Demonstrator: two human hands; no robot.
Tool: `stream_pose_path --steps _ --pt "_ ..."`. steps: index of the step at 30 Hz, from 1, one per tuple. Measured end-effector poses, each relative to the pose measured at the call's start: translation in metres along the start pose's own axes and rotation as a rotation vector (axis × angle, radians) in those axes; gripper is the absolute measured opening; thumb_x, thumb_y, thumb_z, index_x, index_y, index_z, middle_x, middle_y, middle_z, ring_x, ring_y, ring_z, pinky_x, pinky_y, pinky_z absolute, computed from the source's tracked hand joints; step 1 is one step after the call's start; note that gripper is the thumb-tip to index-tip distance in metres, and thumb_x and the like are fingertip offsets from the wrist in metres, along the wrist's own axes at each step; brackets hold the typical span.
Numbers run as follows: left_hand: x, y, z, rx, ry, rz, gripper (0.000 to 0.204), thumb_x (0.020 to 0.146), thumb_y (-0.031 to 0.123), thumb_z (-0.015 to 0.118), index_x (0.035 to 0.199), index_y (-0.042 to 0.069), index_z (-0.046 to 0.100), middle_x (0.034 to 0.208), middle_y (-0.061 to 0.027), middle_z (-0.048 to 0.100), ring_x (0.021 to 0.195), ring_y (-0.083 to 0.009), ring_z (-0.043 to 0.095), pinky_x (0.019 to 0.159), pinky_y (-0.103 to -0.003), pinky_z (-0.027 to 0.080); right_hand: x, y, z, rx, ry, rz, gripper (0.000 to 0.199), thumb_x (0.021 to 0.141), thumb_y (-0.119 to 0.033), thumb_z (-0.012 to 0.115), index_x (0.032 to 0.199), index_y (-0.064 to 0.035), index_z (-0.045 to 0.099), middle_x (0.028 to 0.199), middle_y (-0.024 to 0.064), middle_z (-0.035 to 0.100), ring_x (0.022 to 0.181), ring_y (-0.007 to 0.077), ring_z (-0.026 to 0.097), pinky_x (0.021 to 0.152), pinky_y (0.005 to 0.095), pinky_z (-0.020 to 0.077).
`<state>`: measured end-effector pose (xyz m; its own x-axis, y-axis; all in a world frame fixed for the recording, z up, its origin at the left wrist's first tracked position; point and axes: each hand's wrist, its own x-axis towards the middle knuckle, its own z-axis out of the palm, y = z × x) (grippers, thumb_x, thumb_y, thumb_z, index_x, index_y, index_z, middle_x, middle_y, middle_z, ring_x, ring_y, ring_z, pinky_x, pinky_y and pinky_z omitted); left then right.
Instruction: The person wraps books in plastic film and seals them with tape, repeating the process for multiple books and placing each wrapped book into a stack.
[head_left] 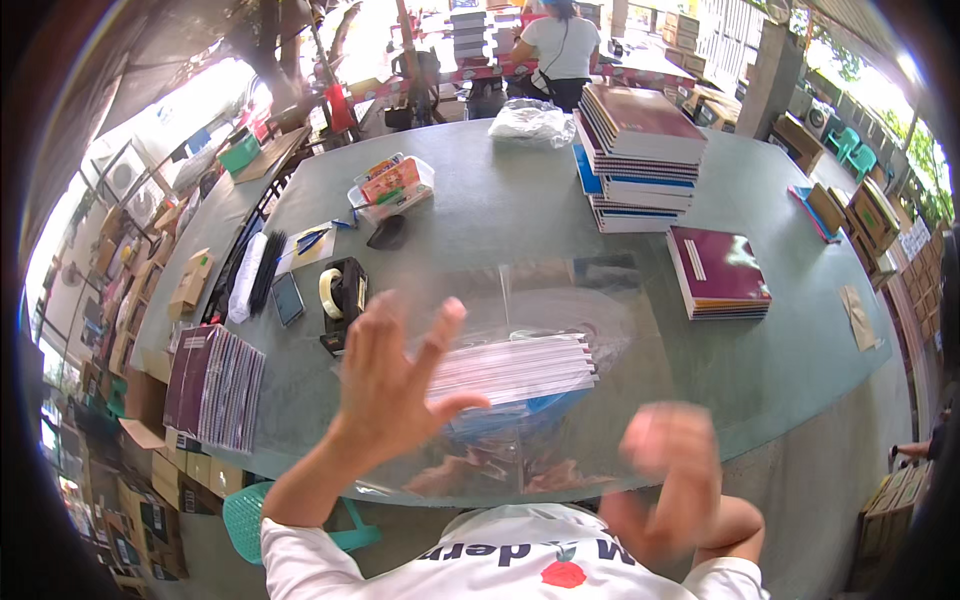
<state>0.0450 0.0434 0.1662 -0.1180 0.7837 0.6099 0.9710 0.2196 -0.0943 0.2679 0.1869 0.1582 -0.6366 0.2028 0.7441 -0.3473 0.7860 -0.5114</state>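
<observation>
The stack of notebooks [520,372] sits in a clear bag [560,310] near the surface's [500,210] front edge. The left hand [395,385] touches it, fingers spread wide. The right hand [668,455] is blurry, so I cannot tell.

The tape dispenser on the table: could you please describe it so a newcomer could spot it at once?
Start at the big grey-green table and go to its left side. The tape dispenser is black and holds a pale roll of tape. Its neighbour, a flat dark phone, lies just to its left.

tape dispenser [343,300] left, notebooks [718,272] perhaps right
</observation>
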Motion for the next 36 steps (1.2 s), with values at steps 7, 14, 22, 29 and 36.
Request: stream_pose_path --steps 7,14,22,29,36 --pt "0.016 0.015 -0.023 -0.019 -0.082 0.212 0.051 0.064 0.023 0.075 0.108 0.005 0.056 0.086 -0.0091 0.056 0.088 -0.0226 0.055 0.078 -0.036 0.043 -0.022 0.105 0.025 -0.405 -0.136 0.060 0.060 0.066 -0.031 0.078 0.113 -0.0038 0.054 0.105 0.0096 0.058 0.096 0.0306 0.054 0.083 0.0397 0.0438" --pt "-0.006 0.033 -0.055 -0.435 -0.481 0.256 0.038 0.070 0.028 0.072 0.098 0.007 0.059 0.088 -0.0108 0.057 0.082 -0.0259 0.057 0.073 -0.036 0.046 -0.052 0.134 0.044 -0.149 0.078 -0.033 0.069 0.066 -0.030 0.080 0.121 -0.0013 0.050 0.111 0.0136 0.056 0.099 0.0284 0.053 0.084 0.0389 0.0453" --pt "0.035 0.002 -0.038 -0.209 -0.775 -0.330 0.052 0.066 0.009 0.073 0.114 0.008 0.054 0.089 -0.0103 0.062 0.090 -0.0273 0.060 0.076 -0.040 0.047 -0.049 0.139 0.049 0.000 0.037 0.047 0.074 0.061 -0.019 0.081 0.127 -0.0121 0.048 0.112 0.0121 0.053 0.101 0.0284 0.051 0.085 0.0382 0.0443" --pt "-0.018 -0.002 -0.100 -0.561 -0.530 -0.020 0.042 0.054 0.015 0.079 0.094 0.009 0.065 0.090 -0.0046 0.064 0.093 -0.0247 0.057 0.083 -0.038 0.044 0.008 0.097 0.027 -0.364 -0.460 -0.272 0.057 0.061 -0.012 0.072 0.115 -0.0076 0.056 0.112 0.0038 0.052 0.105 0.0195 0.050 0.090 0.0355 0.0419" --pt "-0.079 -0.018 0.003 -0.508 -0.116 -0.447 0.062 0.047 0.011 0.081 0.106 0.015 0.064 0.102 -0.0014 0.060 0.104 -0.0241 0.049 0.087 -0.034 0.042 0.018 0.091 0.025 -0.363 -0.530 -0.224 0.065 0.055 -0.017 0.077 0.116 -0.0097 0.055 0.108 0.0029 0.054 0.103 0.0208 0.051 0.091 0.0366 0.0402"
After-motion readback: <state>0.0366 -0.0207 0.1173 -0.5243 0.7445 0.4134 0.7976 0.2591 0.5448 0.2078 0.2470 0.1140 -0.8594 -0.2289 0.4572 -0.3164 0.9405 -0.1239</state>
